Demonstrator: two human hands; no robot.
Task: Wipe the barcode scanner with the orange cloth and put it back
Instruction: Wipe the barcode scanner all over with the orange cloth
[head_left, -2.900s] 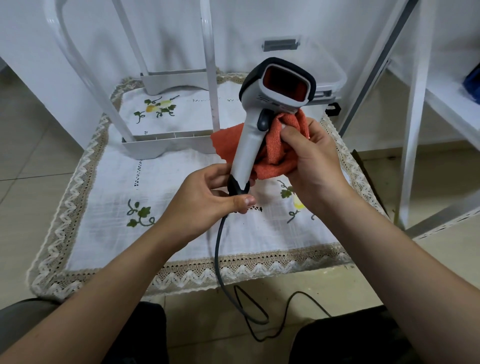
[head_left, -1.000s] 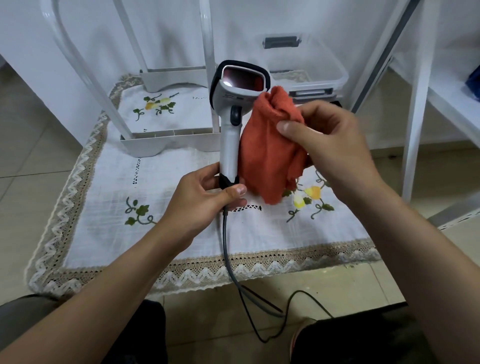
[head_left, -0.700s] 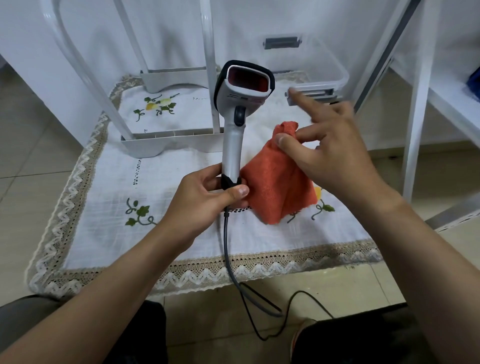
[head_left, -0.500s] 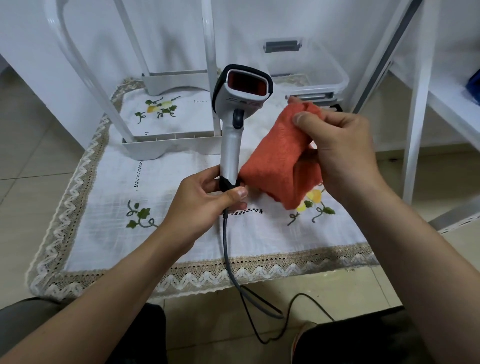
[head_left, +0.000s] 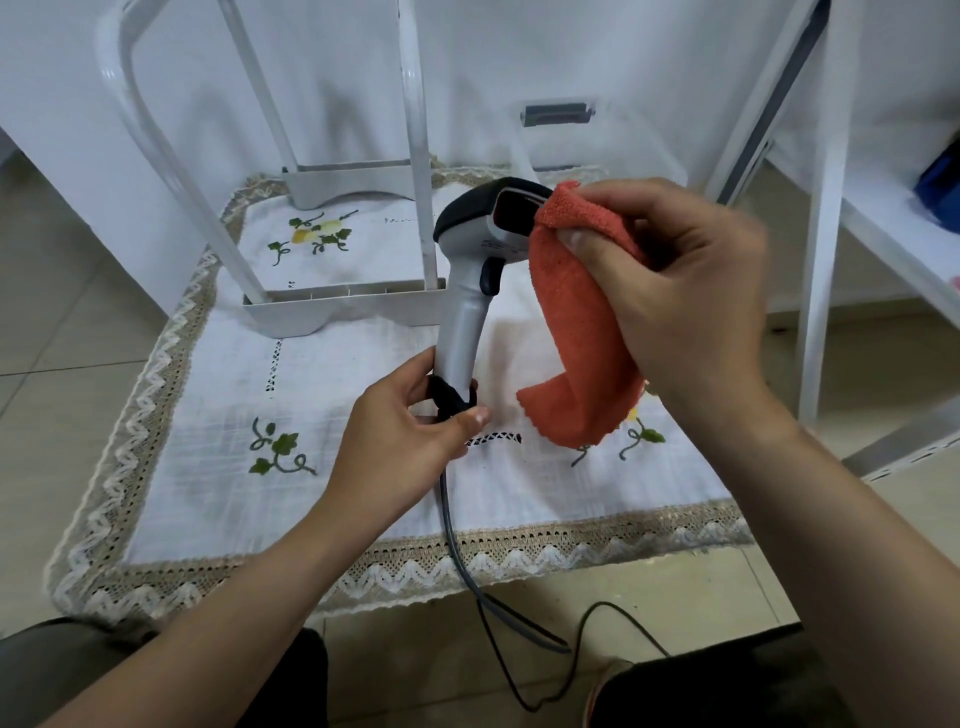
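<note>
The white barcode scanner with a black hood stands upright over the embroidered tablecloth. My left hand grips the black base of its handle, and its grey cable hangs down off the table edge. My right hand holds the orange cloth bunched at the top and presses that part against the right side of the scanner's head, covering part of the red window. The rest of the cloth dangles below my fingers.
A white plastic frame with curved uprights stands on the tablecloth behind the scanner. A clear plastic bin sits at the back. A white shelf unit is at the right. The cable loops on the tiled floor.
My right hand lifted the cloth from beside the handle up to the scanner's head, now touching the window. The scanner tilted slightly to the right. My left hand kept its grip.
</note>
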